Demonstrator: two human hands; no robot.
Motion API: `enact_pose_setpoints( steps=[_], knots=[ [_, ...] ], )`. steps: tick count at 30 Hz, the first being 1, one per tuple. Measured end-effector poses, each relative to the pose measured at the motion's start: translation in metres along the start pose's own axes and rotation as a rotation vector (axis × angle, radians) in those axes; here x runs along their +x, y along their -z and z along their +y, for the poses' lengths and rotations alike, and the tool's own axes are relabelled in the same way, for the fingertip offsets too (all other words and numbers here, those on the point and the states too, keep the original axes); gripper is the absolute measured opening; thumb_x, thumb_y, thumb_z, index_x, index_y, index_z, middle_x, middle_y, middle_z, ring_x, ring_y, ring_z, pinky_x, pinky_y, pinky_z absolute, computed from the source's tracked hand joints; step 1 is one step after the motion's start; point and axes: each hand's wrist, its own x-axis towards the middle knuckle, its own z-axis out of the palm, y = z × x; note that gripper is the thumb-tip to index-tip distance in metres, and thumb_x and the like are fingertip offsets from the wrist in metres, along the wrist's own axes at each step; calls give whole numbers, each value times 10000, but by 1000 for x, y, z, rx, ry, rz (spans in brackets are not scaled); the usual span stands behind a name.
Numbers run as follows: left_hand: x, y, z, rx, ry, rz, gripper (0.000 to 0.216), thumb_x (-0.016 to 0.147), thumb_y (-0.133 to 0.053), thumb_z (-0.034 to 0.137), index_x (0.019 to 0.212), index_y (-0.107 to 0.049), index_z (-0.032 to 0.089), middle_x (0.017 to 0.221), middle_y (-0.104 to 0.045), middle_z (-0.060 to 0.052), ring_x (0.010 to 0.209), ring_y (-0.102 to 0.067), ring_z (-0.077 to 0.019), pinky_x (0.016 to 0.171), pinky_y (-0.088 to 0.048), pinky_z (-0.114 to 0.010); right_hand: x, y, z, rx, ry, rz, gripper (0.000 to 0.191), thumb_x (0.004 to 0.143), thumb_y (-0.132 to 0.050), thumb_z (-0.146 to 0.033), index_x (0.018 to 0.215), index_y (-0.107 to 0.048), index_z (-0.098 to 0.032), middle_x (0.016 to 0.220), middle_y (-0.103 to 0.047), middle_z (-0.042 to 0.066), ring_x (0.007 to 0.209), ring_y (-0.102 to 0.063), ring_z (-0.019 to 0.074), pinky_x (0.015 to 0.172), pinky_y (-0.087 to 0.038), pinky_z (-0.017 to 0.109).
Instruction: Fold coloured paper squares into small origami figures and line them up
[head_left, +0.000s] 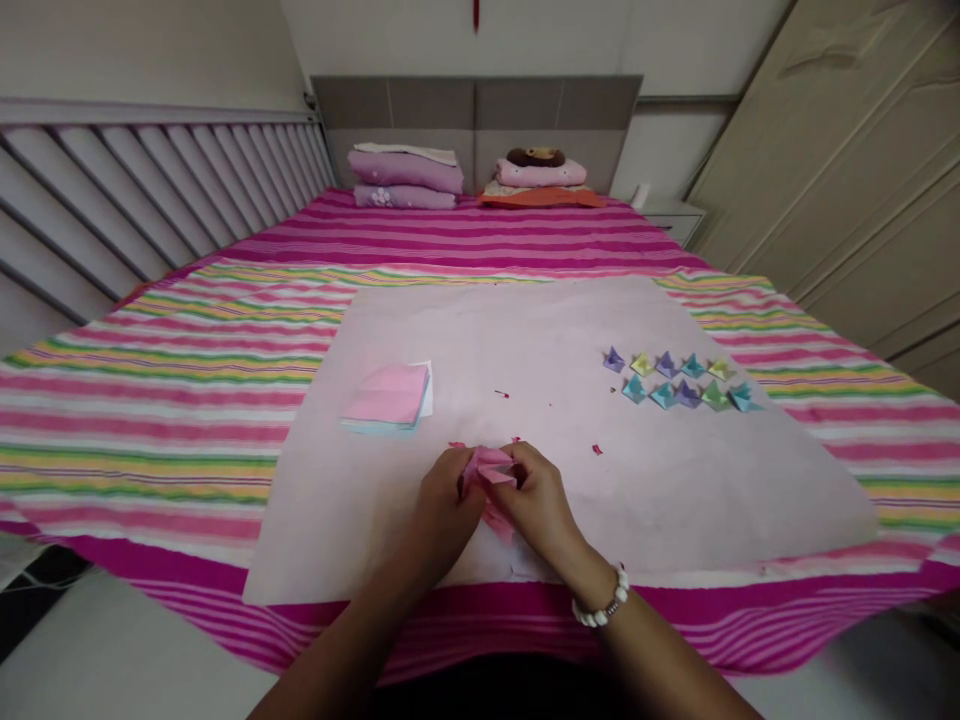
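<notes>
Paper [491,466], pink, held btwn L hand [448,503] & R hand [546,500].

Dim, diffuse light with soft shadows, slight blur and wide-angle stretching toward the edges

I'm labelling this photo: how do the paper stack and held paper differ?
The paper stack lies flat on the pale sheet; the held paper is between the left hand and right hand. The paper stack looks unfolded; the held paper is folded. The paper stack shows blue and white below pink; the held paper, pink. Both show pink.
</notes>
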Motion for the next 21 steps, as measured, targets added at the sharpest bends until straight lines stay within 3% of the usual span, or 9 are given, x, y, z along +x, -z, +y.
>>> enact_pose_setpoints(
  steps=[5, 11, 15, 21],
  knots=[
    [3, -2, -2, -86, 95, -16, 392, 732, -511, 108, 1099, -635, 169, 874, -673, -33, 641, -584, -158, 615, -458, -282, -3, -1, -5, -50, 102, 4, 238, 690, -486, -22, 788, -643, -173, 769, -622, 38, 720, -568, 181, 648, -429, 283],
    [5, 1, 0, -145, 181, -50, 423, 724, -525, 95, 1128, -634, 150, 1115, -705, -88, 1049, -641, -236, 913, -479, -347, -10, -7, -5, -94, 226, 3, 264, 773, -472, -41, 901, -655, -181, 862, -631, 72, 807, -597, 204, 714, -479, 316],
    [6, 0, 3, -180, 218, -25, 392, 757, -550, 144, 1142, -624, 141, 1062, -730, -88, 988, -671, -231, 870, -514, -347, -13, -11, -2, -76, 295, 16, 323, 765, -453, -13, 964, -639, -187, 904, -628, 75, 839, -598, 203, 735, -495, 318],
    [7, -4, 2, -159, 197, 33, 436, 696, -557, 76, 1121, -646, 115, 1025, -747, -97, 946, -689, -235, 855, -530, -348, -12, -14, 2, -53, 326, 35, 356, 751, -445, 3, 985, -628, -194, 940, -627, 78, 869, -596, 208, 764, -505, 333]
  ],
)
